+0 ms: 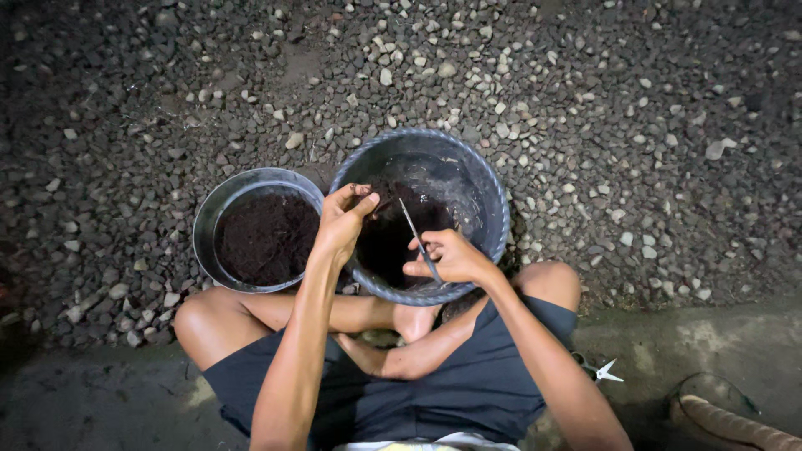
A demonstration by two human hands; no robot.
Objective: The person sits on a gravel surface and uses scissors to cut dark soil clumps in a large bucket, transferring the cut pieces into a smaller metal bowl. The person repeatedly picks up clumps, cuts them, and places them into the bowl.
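I sit cross-legged on the ground with two round black pots in front of me. The bigger pot (493, 196) holds dark soil at its bottom. My left hand (341, 221) is at its near-left rim, fingers pinched on a thin dark stem or root. My right hand (451, 257) is over the pot's near edge, gripping a thin straight stick (413, 227) that slants up into the pot. The smaller pot (205, 230), to the left, is filled with dark soil (266, 238).
Grey gravel (585, 100) covers the ground beyond the pots. A pair of small scissors (600, 370) lies on the concrete strip by my right thigh. A sandal (727, 418) sits at the lower right corner.
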